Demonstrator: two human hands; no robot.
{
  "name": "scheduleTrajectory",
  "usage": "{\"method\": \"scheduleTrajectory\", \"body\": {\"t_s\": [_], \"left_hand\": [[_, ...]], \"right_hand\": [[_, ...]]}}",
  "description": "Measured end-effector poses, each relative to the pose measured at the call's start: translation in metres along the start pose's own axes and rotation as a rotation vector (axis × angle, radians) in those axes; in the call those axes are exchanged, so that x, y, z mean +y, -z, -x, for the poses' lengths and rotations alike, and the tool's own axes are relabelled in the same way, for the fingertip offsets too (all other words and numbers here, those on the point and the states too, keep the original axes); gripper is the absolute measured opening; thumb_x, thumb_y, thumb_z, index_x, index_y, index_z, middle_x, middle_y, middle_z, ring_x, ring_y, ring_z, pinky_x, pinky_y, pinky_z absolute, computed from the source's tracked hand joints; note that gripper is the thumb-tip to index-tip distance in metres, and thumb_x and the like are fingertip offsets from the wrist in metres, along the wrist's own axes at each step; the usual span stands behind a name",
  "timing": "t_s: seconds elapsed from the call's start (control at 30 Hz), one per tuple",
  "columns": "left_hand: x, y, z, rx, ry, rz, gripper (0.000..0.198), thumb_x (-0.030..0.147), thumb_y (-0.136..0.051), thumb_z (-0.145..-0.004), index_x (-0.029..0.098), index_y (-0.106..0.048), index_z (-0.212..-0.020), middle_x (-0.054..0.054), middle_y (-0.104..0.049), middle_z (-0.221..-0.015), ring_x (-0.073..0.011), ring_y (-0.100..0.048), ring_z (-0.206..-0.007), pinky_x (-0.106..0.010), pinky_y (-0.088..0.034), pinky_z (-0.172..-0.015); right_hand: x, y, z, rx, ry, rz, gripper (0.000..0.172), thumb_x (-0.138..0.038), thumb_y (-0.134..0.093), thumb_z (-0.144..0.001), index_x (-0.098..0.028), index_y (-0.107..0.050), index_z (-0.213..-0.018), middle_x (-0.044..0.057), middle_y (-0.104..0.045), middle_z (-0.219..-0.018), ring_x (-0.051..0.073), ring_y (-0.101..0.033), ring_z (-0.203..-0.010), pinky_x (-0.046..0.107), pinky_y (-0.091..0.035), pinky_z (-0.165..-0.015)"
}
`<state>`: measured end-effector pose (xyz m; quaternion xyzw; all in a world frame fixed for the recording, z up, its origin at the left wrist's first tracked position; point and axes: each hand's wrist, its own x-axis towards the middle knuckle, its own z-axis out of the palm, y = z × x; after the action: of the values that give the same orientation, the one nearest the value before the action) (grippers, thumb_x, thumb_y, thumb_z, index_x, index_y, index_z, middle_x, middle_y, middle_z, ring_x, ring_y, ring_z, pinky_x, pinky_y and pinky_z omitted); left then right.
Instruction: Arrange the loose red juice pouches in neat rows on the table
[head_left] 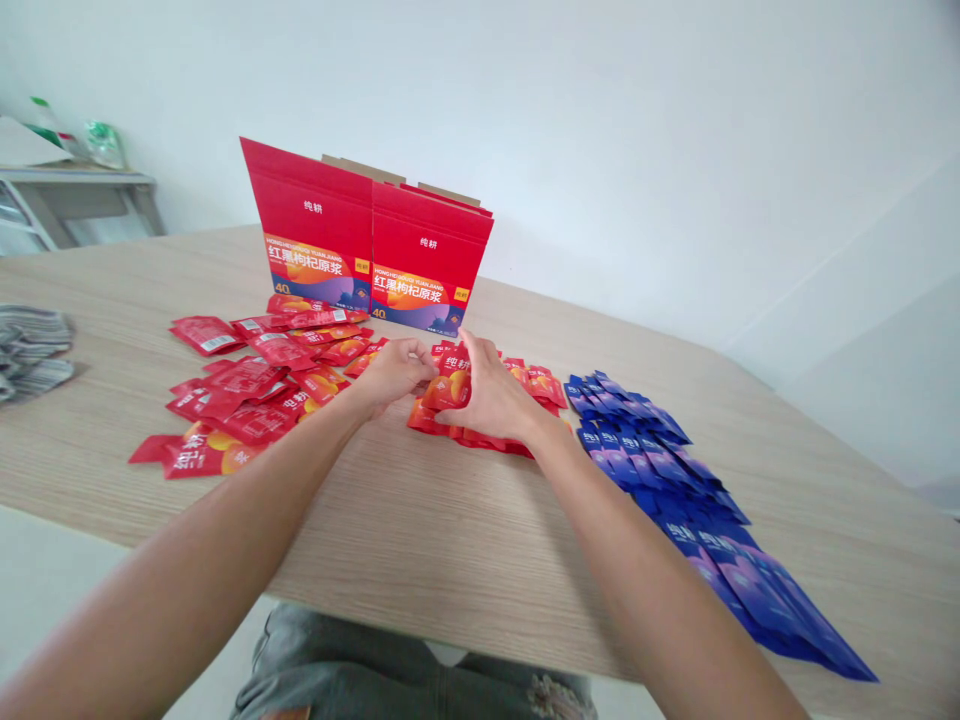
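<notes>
A red pouch with white lettering and orange fruit print lies on top of a row of like pouches in the middle of the table. My left hand is curled at its left edge, thumb and fingertips pinched together against it. On the other side, my right hand spreads thumb and fingers apart around the pouch's right side, the thumb across its lower part. The right hand and wrist hide part of the row beneath.
Loose red pouches lie jumbled on the left. Overlapping rows of blue pouches stretch along the right. Two red printed cartons stand at the back. A striped cloth rests at the left edge; a side table holds a bottle.
</notes>
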<state>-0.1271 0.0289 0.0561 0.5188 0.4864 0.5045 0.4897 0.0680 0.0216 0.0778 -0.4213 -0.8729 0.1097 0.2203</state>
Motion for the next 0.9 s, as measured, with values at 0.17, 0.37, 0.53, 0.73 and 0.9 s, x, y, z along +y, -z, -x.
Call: {"method": "scheduleTrajectory", "body": {"t_s": [0.17, 0.37, 0.53, 0.73, 0.9], "left_hand": [[-0.011, 0.008, -0.008, 0.046, -0.038, -0.363, 0.019, 0.004, -0.075, -0.071, 0.019, -0.063, -0.069, 0.000, -0.066, -0.060, -0.0150, -0.063, -0.054, -0.025, -0.048, -0.056], [-0.027, 0.013, -0.014, -0.017, -0.106, -0.490, 0.018, 0.005, -0.076, -0.063, 0.020, -0.066, -0.065, 0.002, -0.065, -0.059, -0.0128, -0.058, -0.053, -0.023, -0.039, -0.052], [-0.028, 0.012, -0.015, -0.048, -0.096, -0.510, 0.019, 0.005, -0.075, -0.059, 0.020, -0.066, -0.065, 0.002, -0.065, -0.059, -0.0128, -0.057, -0.054, -0.023, -0.039, -0.051], [-0.026, 0.011, -0.014, -0.043, -0.114, -0.558, 0.018, 0.006, -0.075, -0.060, 0.021, -0.066, -0.066, 0.001, -0.067, -0.062, -0.0147, -0.058, -0.057, -0.024, -0.041, -0.054], [-0.026, 0.010, -0.012, -0.056, -0.150, -0.615, 0.015, 0.009, -0.075, -0.065, 0.021, -0.068, -0.070, 0.000, -0.069, -0.067, -0.0169, -0.063, -0.064, -0.025, -0.045, -0.059]], "right_hand": [[0.002, -0.013, 0.004, -0.081, -0.046, -0.017, 0.132, -0.042, -0.097, -0.071, -0.019, -0.017, -0.174, 0.028, -0.029, -0.171, 0.044, -0.030, -0.162, 0.069, -0.032, -0.129], [0.000, -0.022, 0.005, -0.177, -0.111, -0.002, 0.130, -0.040, -0.095, -0.074, -0.018, -0.015, -0.174, 0.028, -0.024, -0.174, 0.044, -0.027, -0.164, 0.075, -0.020, -0.130], [0.000, -0.021, 0.005, -0.227, -0.103, 0.004, 0.119, -0.039, -0.092, -0.078, -0.022, -0.022, -0.173, 0.025, -0.027, -0.175, 0.045, -0.028, -0.164, 0.082, -0.008, -0.129], [-0.002, -0.020, 0.009, -0.234, -0.122, 0.022, 0.109, -0.037, -0.091, -0.083, -0.020, -0.029, -0.172, 0.025, -0.031, -0.174, 0.046, -0.030, -0.163, 0.083, -0.006, -0.128], [-0.006, -0.023, 0.014, -0.232, -0.118, 0.051, 0.111, -0.037, -0.090, -0.083, -0.019, -0.027, -0.173, 0.026, -0.030, -0.174, 0.047, -0.027, -0.164, 0.087, -0.005, -0.125]]}}
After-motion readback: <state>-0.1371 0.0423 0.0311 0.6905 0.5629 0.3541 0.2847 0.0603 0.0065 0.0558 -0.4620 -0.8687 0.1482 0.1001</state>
